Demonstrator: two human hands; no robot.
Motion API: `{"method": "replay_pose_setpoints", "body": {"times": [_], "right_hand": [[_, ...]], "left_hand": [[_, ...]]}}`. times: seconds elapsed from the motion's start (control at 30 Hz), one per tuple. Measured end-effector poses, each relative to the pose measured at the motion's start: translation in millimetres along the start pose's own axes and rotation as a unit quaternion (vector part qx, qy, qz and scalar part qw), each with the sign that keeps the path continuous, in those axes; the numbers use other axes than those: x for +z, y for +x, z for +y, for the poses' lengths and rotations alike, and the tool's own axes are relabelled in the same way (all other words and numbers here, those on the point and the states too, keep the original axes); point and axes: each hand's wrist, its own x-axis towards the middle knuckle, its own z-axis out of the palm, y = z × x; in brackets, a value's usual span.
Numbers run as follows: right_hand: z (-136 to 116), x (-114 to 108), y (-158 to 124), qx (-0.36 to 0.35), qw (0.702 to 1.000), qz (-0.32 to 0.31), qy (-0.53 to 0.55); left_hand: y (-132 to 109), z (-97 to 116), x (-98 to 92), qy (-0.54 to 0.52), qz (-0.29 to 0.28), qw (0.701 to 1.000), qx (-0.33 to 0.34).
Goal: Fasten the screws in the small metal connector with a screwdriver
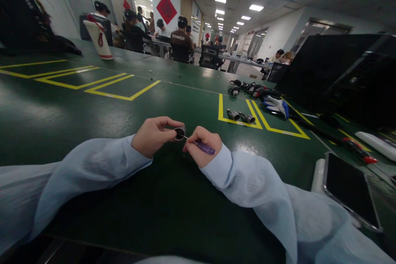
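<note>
My left hand (156,134) pinches a small round metal connector shell (180,133) between thumb and fingers, its open end facing right. My right hand (203,145) is closed around a screwdriver with a translucent purple handle (204,147). The thin shaft points left, and its tip reaches the mouth of the shell; whether it touches anything inside is hidden. A tiny dark piece (184,156) lies on the green tabletop just below my hands. Two similar metal connectors (233,115) rest side by side in a yellow-taped box to the right.
More dark connectors (235,90) and a blue-and-white glove (276,106) lie at the back right, near a black monitor (334,70). A phone (351,189) sits at the right. A paper cup (99,39) stands back left. Several people sit at tables beyond.
</note>
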Motion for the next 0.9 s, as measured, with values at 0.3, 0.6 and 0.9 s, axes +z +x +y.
{"method": "replay_pose_setpoints", "body": {"times": [0.3, 0.6, 0.9], "right_hand": [[-2.3, -3.8, 1.6, -0.143, 0.977, -0.077, -0.139], [-5.7, 6.6, 6.3, 0.217, 0.958, 0.018, 0.186], [-12.8, -4.5, -1.1, -0.071, 0.991, -0.038, -0.105]], "left_hand": [[-3.2, 4.2, 2.4, 0.04, 0.014, 0.999, 0.011], [-2.6, 4.4, 1.5, 0.036, 0.008, 0.999, 0.021], [1.4, -0.5, -2.2, 0.052, 0.022, 0.998, 0.034]]}}
